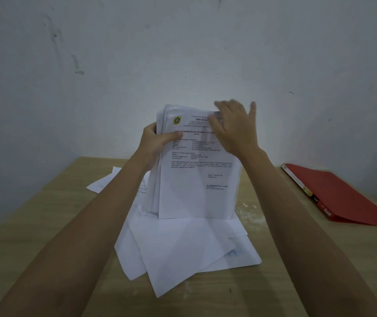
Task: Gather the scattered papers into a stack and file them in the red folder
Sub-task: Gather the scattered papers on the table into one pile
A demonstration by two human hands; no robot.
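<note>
You hold the stack of papers (pixel 196 179) standing up on its bottom edge. That edge sits on the loose papers (pixel 183 248) that lie flat in the middle of the table (pixel 45 225). The top edge of the stack is not even; some sheets stick out a bit at the top left.

Your left hand (pixel 157 143) grips the left edge of the stack. The thumb lies across the front page and the fingers curl round the back. Your right hand (pixel 235 129) is spread out with straight fingers and holds nothing. It lies against the top right part of the stack. It looks blurry, so you cannot tell just how it presses.

More sheets (pixel 105 181) poke out behind your left arm, near the far edge of the table.

The red folder (pixel 347 197) lies flat on the right side of the table, well apart from the stack. Bare wood shows between the papers and the folder, and on the left side too. The wall (pixel 114 53) stands right behind the table.
</note>
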